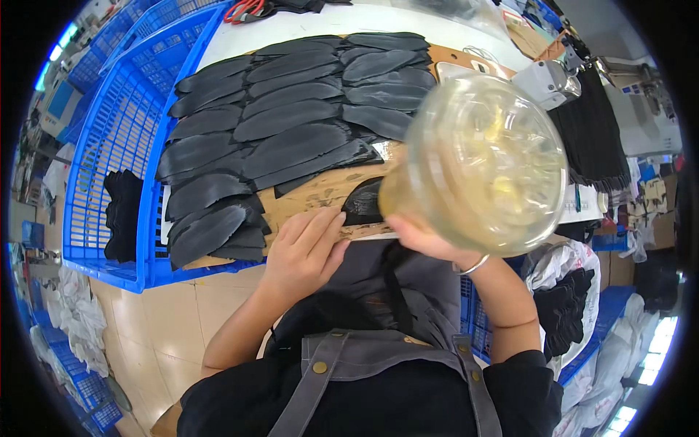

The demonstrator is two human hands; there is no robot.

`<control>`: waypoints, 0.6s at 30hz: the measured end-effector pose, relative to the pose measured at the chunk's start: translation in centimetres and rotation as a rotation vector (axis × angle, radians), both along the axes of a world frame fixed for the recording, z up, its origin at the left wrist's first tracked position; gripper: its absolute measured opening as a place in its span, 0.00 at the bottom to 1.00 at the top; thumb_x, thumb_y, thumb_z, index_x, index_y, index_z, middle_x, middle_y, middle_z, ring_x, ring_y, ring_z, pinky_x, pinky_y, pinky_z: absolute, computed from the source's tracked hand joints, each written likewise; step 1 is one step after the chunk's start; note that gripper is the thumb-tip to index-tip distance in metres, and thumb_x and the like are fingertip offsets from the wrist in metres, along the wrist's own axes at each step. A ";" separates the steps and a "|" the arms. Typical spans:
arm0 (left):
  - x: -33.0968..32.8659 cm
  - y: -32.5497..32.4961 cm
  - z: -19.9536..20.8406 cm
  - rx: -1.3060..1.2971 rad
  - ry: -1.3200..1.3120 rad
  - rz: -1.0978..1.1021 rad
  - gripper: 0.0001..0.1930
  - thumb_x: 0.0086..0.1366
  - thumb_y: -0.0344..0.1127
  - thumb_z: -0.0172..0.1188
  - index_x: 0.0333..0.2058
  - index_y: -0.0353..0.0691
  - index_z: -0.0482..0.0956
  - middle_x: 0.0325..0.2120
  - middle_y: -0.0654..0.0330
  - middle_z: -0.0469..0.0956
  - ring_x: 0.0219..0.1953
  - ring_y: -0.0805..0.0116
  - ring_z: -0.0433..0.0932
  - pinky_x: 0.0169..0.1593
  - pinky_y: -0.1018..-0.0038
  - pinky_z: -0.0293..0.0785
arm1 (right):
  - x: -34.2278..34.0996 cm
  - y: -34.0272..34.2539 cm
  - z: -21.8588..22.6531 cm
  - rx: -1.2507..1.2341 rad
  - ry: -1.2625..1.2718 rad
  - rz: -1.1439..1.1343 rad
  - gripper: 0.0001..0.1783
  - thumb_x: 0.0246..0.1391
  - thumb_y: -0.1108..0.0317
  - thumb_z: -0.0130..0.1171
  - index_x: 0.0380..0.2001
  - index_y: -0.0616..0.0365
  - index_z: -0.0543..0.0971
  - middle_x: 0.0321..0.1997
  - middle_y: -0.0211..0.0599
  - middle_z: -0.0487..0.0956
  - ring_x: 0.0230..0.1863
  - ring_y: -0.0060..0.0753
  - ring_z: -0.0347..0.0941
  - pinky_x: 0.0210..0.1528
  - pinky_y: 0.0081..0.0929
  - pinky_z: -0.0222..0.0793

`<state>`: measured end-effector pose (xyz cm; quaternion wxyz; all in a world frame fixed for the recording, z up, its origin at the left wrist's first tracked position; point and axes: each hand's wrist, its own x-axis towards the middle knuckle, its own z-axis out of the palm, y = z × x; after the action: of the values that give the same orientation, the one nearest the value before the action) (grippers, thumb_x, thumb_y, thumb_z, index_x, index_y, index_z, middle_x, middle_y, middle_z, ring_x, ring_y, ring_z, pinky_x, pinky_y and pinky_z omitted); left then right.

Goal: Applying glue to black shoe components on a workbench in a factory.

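A clear jar (502,167) with yellowish contents is tipped over, its broad base up close to the camera. My right hand (429,239) is closed around its lower side; most of the fingers are hidden behind it. Beneath the jar's lower end lies a shiny black flat piece (362,202) on a stained brown board (313,195). My left hand (309,244) rests at that piece's left end, fingers stretched out and fingertips at its edge, thumb apart. Overlapping rows of black leaf-shaped flat pieces (291,120) cover the board's far and left parts.
At the left stands a blue plastic basket (109,156) with a stack of black pieces (124,215). Red-handled scissors (244,10) lie on the white table (378,20). A machine head (546,84) and black fabric strips (593,135) are at right. A white bag (539,273) holds more black pieces.
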<state>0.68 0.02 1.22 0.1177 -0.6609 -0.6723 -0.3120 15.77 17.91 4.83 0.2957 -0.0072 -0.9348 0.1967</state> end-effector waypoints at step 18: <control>3.3 10.7 4.5 -0.138 0.002 -0.195 0.28 0.48 0.45 0.66 0.46 0.36 0.72 0.52 0.50 0.64 0.56 0.51 0.61 0.57 0.60 0.57 | 8.6 6.1 -4.7 -1.591 0.872 0.080 0.36 0.53 0.41 0.44 0.56 0.57 0.61 0.53 0.40 0.68 0.55 0.45 0.64 0.58 0.46 0.59</control>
<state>4.02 10.74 5.70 0.0416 -0.7299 -0.6248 -0.2743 24.33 24.04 0.16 0.5240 -0.1018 -0.3277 0.7795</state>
